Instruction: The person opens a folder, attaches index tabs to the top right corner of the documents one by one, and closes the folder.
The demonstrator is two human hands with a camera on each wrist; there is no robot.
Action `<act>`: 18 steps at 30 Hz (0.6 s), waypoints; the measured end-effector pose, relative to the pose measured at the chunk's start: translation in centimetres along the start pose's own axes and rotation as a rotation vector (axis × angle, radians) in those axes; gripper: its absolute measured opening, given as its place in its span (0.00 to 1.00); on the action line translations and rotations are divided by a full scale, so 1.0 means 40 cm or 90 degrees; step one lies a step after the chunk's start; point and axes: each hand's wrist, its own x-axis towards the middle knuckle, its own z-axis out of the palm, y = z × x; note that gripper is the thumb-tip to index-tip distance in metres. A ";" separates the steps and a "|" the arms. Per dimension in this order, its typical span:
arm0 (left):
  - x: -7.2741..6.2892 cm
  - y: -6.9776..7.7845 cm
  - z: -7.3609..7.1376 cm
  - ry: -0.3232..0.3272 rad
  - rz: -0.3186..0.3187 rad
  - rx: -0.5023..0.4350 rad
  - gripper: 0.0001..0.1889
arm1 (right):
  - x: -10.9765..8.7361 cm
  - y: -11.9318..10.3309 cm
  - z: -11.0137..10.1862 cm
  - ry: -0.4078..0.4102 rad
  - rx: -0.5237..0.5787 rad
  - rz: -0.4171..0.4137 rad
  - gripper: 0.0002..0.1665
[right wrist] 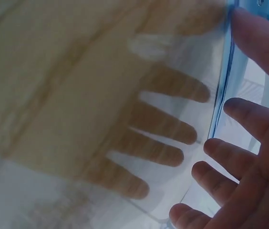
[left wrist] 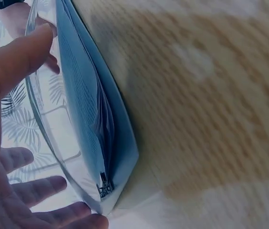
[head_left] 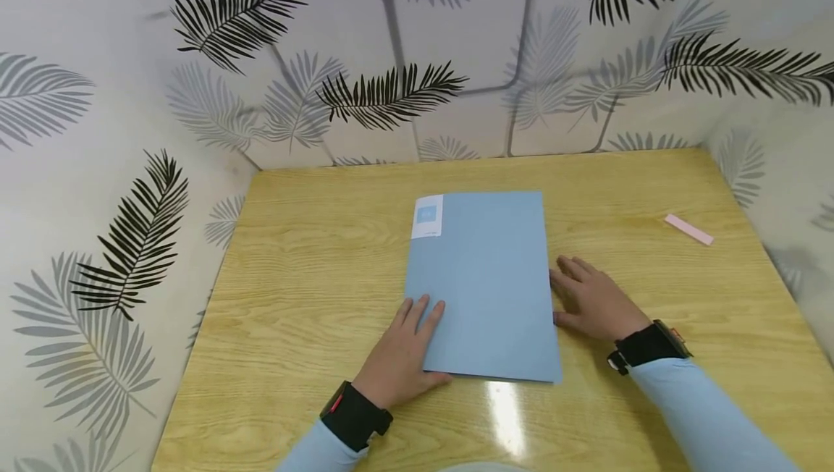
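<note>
Head view: nearest you, a pale curved rim (head_left: 485,467) just shows, and what it belongs to you cannot tell. Beyond it, your left hand (head_left: 404,352) rests on the near left corner of the blue folder (head_left: 485,284), fingers straight and spread on the cover, thumb by the near edge; it grips nothing. The folder lies flat, about midway between the left and right edges of the table (head_left: 313,262). Seen end-on in your left wrist view, it has sheets (left wrist: 107,119) between its covers and a dark clip (left wrist: 105,186) near one corner.

Your right hand (head_left: 598,302) sits just beside the right edge, fingers loose and apart, holding nothing; whether the thumb presses there you cannot be sure.

The step in hand seems to be steadying the folder from both sides. Press lightly with the left fingers flat, and set the right fingertips evenly along their edge, so that it does not swivel on the glossy top or let sheets slip.

Farther off are the folder's white label (head_left: 426,216) at its far left corner, a pink strip (head_left: 689,229) towards the table's far right corner, and leaf-patterned cloth (head_left: 456,38) behind the far edge.
</note>
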 end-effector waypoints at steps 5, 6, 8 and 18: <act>-0.015 -0.008 -0.007 0.030 0.021 -0.023 0.56 | 0.006 -0.013 0.000 0.002 -0.014 -0.031 0.39; -0.019 -0.010 -0.009 0.040 0.024 -0.031 0.56 | 0.009 -0.015 0.001 0.009 -0.011 -0.043 0.37; -0.026 -0.014 -0.014 0.061 0.029 -0.051 0.56 | 0.015 -0.020 0.003 0.025 -0.004 -0.068 0.32; -0.052 -0.030 -0.014 0.137 0.010 -0.189 0.57 | 0.060 -0.063 0.005 0.050 0.016 -0.084 0.29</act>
